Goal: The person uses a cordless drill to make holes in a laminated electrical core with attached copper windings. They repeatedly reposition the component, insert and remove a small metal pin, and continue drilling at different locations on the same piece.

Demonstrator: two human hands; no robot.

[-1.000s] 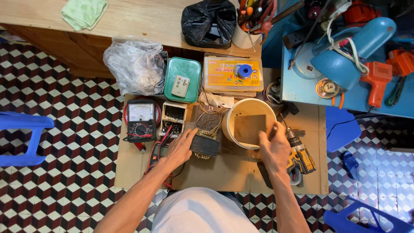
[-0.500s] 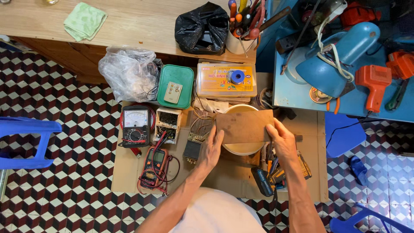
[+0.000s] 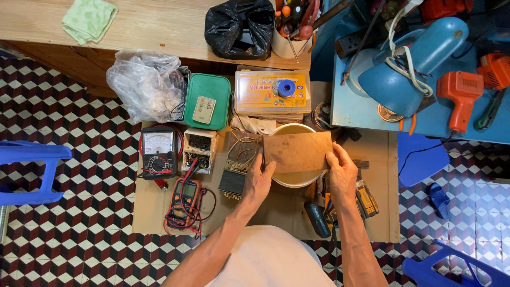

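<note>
Seen from above, going left to right, with the cream round bowl point(image 3: 293, 178) as the landmark.

Far left of the bowl: a blue plastic stool point(image 3: 29, 172) on the checkered floor. Up and left of the bowl: a green cloth point(image 3: 89, 18) on the wooden table point(image 3: 154, 26), and lower down a crumpled clear plastic bag point(image 3: 146, 85). Left of the bowl, on the cardboard sheet point(image 3: 382, 186): an analog multimeter point(image 3: 158, 152), then a small open box of small dark parts point(image 3: 198, 150), and below them a digital multimeter point(image 3: 183, 197) with red and black leads. Above and left of the bowl: a green lidded box point(image 3: 208, 101) with a small white remote on the lid. Just left of the bowl: a small transformer with wires point(image 3: 237, 169).

Left hand point(image 3: 259, 180) at the left rim of the bowl, fingers closed on the left edge of a brown rectangular board point(image 3: 297, 152). Board held flat over the bowl, covering its upper part. Above the bowl: an orange-lidded clear parts box point(image 3: 273, 92) with a blue roll on top; further up a black plastic bag point(image 3: 240, 29).

Right hand point(image 3: 342, 172) at the right rim of the bowl, fingers gripping the right edge of the board. Below and right of the bowl: a cordless drill point(image 3: 319, 215) lying on the cardboard. Up and right of the bowl: a blue table point(image 3: 350, 114) with a blue machine point(image 3: 411, 64) and an orange tool point(image 3: 461, 95).
</note>
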